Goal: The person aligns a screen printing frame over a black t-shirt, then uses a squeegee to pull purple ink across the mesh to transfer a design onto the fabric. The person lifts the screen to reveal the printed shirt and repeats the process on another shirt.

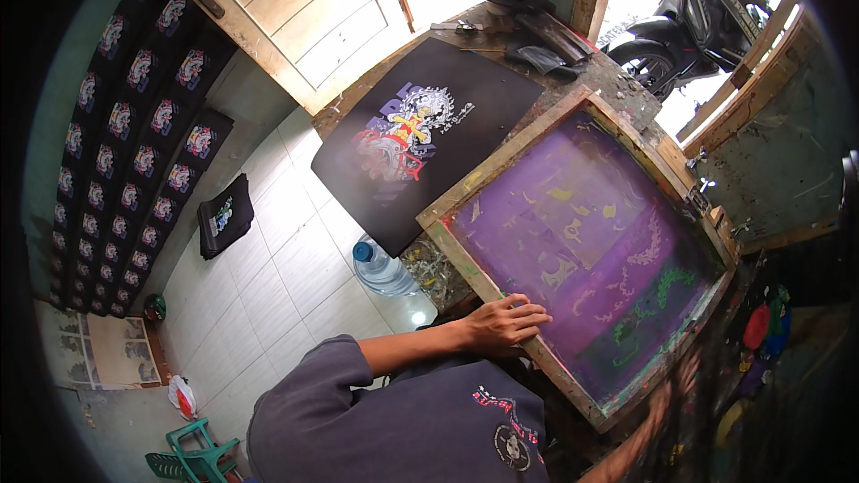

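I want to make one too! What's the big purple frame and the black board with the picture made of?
The frame looks like bare wood: pale, grainy, paint-stained bars. Its purple screen seems a thin stretched mesh, coated and ink-smeared. The left hand rests on its edge. The black board looks covered in matte cloth, probably a shirt, with a colourful print.

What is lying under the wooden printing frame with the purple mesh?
Under the wooden frame with purple mesh only a paint-stained wooden table edge shows. The mesh covers whatever lies directly beneath. The left hand rests on the frame.
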Motion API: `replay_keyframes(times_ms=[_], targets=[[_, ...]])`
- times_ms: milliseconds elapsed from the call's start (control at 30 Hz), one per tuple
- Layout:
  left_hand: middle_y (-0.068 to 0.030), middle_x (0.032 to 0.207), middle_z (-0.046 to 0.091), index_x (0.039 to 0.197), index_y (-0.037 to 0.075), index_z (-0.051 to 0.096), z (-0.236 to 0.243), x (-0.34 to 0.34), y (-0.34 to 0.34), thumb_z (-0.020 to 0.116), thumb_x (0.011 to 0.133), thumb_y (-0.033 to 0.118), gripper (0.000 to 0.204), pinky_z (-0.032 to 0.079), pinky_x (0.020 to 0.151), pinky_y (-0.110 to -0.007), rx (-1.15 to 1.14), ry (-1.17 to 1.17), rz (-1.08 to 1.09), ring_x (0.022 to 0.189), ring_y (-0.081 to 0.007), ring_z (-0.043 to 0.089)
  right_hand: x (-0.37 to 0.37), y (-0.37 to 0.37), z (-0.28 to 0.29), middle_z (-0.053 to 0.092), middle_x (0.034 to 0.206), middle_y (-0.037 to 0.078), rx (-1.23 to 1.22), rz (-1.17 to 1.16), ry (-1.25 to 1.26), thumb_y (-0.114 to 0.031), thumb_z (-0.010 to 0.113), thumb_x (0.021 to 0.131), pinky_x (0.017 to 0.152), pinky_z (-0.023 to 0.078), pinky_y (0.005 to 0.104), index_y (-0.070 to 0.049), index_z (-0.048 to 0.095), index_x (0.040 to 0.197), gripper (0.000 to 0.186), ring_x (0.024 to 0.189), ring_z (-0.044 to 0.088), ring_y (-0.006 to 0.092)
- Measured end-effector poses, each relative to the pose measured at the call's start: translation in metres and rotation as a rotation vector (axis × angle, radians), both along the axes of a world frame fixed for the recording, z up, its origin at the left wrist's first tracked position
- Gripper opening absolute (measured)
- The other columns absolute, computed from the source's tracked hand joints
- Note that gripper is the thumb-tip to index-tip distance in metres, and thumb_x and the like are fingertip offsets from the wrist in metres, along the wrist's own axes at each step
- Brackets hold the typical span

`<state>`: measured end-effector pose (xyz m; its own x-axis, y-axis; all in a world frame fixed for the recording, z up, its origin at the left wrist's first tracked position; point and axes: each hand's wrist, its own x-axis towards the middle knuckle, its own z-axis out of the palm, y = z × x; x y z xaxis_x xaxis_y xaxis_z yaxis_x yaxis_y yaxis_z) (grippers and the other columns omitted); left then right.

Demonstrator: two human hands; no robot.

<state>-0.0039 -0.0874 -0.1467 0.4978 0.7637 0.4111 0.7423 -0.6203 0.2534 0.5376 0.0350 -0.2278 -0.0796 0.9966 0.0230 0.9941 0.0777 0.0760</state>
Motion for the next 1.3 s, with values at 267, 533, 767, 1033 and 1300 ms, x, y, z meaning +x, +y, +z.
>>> replay_keyframes(times_ms=[267, 533, 767, 1033, 1300], targets=[[-0.0063, 0.141, 0.065, 0.112, 0.008, 0.072, 0.003, -0.001, -0.006, 0.077, 0.083, 0.041, 0.045, 0.04, 0.115, -0.042, -0.025, -0.018, 0.014, 0.135, -0.0204, 0.058, -0.045, -0.008, 0.039, 0.016, 0.178, 0.007, 0.04, 0.029, 0.171, -0.086, 0.028, 0.094, 0.127, 0.01, 0.065, -0.016, 0.024, 0.17, 0.104, 0.164, 0.013, 0.0317], [-0.0078, 0.14, 0.067, 0.104, 0.009, 0.072, 0.003, -0.004, 0.002, 0.078, 0.079, 0.031, 0.034, 0.047, 0.108, -0.044, -0.059, -0.036, -0.001, 0.129, -0.0222, 0.065, -0.047, -0.011, 0.039, 0.021, 0.177, 0.012, 0.175, 0.086, 0.204, -0.023, 0.056, 0.098, 0.121, 0.027, 0.056, -0.007, 0.028, 0.167, 0.076, 0.162, 0.021, 0.0335], [-0.0052, 0.142, 0.067, 0.111, 0.01, 0.069, 0.017, -0.002, 0.002, 0.085, 0.073, 0.035, 0.048, 0.045, 0.108, -0.045, -0.153, 0.008, -0.001, 0.13, -0.0221, 0.063, -0.079, -0.01, 0.074, 0.017, 0.178, 0.004, 0.021, -0.046, 0.233, -0.006, 0.057, 0.084, 0.127, 0.014, 0.0656, -0.017, 0.033, 0.167, 0.087, 0.165, 0.011, 0.0291], [-0.0045, 0.141, 0.066, 0.113, 0.009, 0.069, 0.019, -0.003, 0.001, 0.085, 0.074, 0.035, 0.049, 0.044, 0.11, -0.044, -0.161, -0.005, -0.019, 0.131, -0.0214, 0.062, -0.085, -0.015, 0.078, 0.017, 0.178, 0.003, 0.029, -0.073, 0.26, 0.0, 0.056, 0.087, 0.128, 0.014, 0.0638, -0.02, 0.033, 0.167, 0.086, 0.165, 0.012, 0.0274], [-0.0047, 0.138, 0.069, 0.11, 0.009, 0.071, 0.021, -0.001, 0.003, 0.083, 0.071, 0.026, 0.045, 0.044, 0.11, -0.044, -0.169, -0.014, -0.008, 0.129, -0.0215, 0.064, -0.082, -0.012, 0.074, 0.02, 0.177, 0.008, 0.053, -0.038, 0.264, -0.005, 0.061, 0.086, 0.126, 0.016, 0.0666, -0.017, 0.036, 0.165, 0.084, 0.163, 0.017, 0.0319]])
